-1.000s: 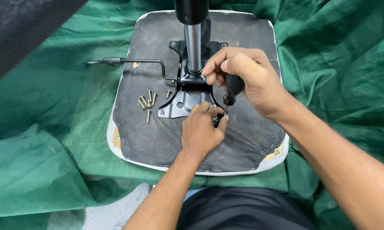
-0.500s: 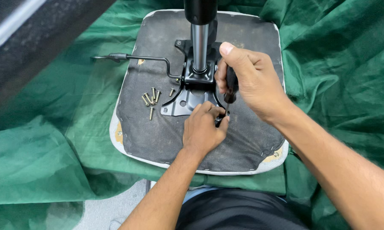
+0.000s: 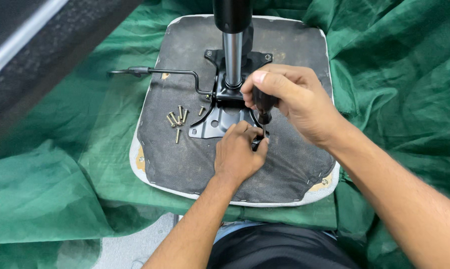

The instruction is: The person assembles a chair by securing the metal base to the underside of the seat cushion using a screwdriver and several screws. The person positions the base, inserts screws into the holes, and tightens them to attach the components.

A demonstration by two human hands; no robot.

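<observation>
Six loose brass-coloured screws (image 3: 177,119) lie left of the black metal mounting plate (image 3: 220,122) on the upturned grey chair seat (image 3: 185,159). My left hand (image 3: 240,154) pinches the tip; my right hand (image 3: 297,102) is clamped around one black-handled screwdriver (image 3: 263,103).

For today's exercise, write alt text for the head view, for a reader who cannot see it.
A right hand holds a screwdriver upright over a metal bracket on an upturned chair seat, while the left hand pinches at its tip. Loose screws lie beside the bracket; green cloth lies under the seat.
</observation>
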